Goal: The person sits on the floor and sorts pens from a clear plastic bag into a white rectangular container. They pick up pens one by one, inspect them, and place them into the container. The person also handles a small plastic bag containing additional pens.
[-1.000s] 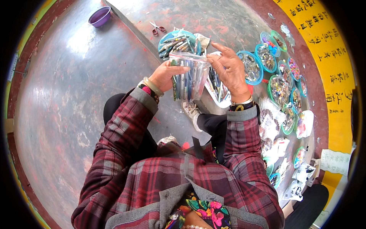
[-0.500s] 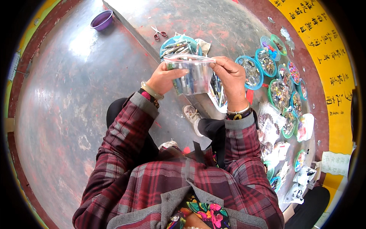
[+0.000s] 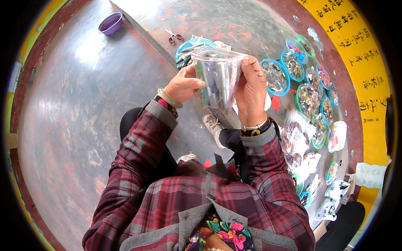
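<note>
A purple bowl [image 3: 110, 24] sits on the scuffed gray floor [image 3: 75, 121] at far left, well apart from the person at work. The left hand [image 3: 183, 85], a pale bangle [image 3: 168, 98] at its wrist, grips the left edge of a clear zip bag [image 3: 220, 79], thumb across the front. Beyond it lie scissors [image 3: 173, 36] with dark red handles, near a blue basket [image 3: 197, 40] of pens partly hidden by the bag. A light-colored shoe [image 3: 213, 127] shows below. The bag, holding pens, hangs upright above the floor between both hands; whether its zip is sealed cannot be told. The right hand [image 3: 252, 88] pinches its upper right corner between thumb and fingers. Past a red scrap [image 3: 275, 103], a round blue basket [image 3: 279, 93] leads a cluster of baskets filled with small items, with plastic bags [image 3: 297, 131] nearer the person. A yellow strip [image 3: 377, 138] bearing black writing curves along the far right.
</note>
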`<state>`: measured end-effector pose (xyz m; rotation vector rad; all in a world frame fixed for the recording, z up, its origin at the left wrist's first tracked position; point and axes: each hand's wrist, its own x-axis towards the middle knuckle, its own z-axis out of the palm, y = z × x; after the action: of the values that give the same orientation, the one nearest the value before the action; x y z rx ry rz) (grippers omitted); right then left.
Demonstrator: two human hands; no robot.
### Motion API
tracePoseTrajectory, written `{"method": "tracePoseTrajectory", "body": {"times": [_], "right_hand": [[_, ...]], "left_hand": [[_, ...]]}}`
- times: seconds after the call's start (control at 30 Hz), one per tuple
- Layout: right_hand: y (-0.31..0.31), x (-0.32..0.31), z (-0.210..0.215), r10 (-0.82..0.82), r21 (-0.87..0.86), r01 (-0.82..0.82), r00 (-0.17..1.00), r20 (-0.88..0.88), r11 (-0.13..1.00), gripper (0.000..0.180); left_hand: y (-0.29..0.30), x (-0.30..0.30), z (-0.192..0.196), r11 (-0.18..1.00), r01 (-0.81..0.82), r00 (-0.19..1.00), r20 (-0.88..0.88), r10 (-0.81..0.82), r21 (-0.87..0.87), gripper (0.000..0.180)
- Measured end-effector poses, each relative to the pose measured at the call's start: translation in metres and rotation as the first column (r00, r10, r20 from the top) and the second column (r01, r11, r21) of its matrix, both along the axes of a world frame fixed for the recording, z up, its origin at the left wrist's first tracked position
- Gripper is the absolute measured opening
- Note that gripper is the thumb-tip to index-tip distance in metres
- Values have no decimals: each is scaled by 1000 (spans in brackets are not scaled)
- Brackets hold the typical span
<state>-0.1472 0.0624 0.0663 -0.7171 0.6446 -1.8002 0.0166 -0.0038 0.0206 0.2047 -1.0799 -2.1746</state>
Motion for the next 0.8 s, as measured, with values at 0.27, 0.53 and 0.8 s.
{"method": "tracePoseTrajectory", "body": {"times": [0.27, 0.53, 0.8], "right_hand": [[-5, 3, -16, 28, 5, -28, 999, 21, 1000, 12], [-7, 3, -24, -64, 51, 66, 997, -31, 997, 9], [4, 8, -14, -58, 45, 67, 982, -178, 997, 12]], "left_hand": [[7, -15, -1, 994, -96, 986, 133, 102, -51, 50], [5, -11, 1, 970, -236, 951, 190, 243, -62, 30], [8, -5, 3, 985, -170, 982, 85, 169, 7, 39]]}}
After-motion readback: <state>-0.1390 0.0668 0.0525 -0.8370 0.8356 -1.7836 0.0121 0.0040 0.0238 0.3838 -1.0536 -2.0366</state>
